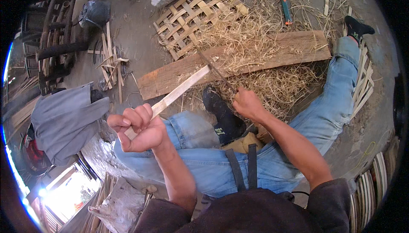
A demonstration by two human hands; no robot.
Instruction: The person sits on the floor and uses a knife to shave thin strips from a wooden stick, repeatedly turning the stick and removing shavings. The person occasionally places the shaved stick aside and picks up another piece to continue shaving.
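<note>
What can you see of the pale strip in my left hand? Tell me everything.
The pale strip is long, narrow and cream-coloured, like split bamboo or wood, with a slight ridge near your left hand, which grips its near end. It slants away up and rightward. Its far end meets the dark blade held in your right hand, over the plank; whether it touches the plank is unclear.

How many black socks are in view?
2: one black sock at upper right, at the end of the outstretched leg; another black sock near the center, left of the right hand.
</note>
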